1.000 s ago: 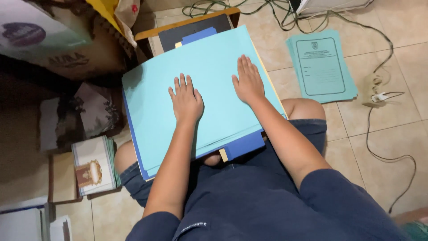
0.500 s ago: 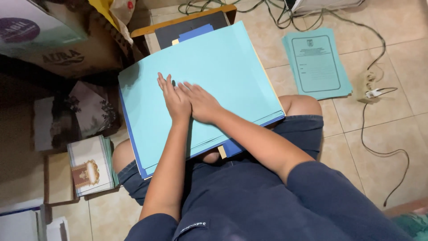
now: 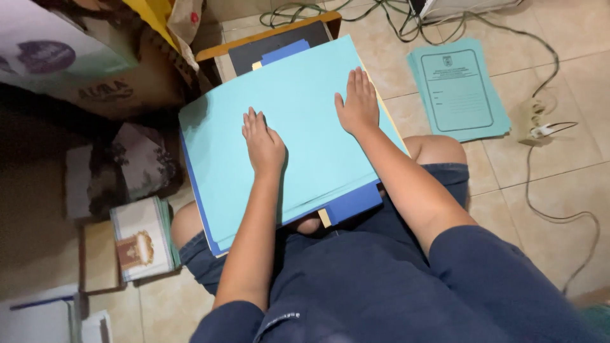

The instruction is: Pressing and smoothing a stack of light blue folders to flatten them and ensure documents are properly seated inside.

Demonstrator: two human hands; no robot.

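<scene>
two hands (image 3: 264,143), two folder stacks (image 3: 298,95)

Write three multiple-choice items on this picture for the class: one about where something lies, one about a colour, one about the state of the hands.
1. Where does the stack of printed green sheets lie?
A. On the tiled floor
B. On the person's lap
C. Inside a box

2. What colour is the top folder on the lap?
A. Red
B. Light turquoise
C. Black

3. How are the left hand and right hand placed?
A. Clenched in fists
B. Lifted in the air
C. Flat, palms down, apart on the folder

Answers: 1 A, it rests on tiles beside the knee; 2 B, its wide cover is pale turquoise; 3 C, the fingers lie spread on the cover.
</scene>
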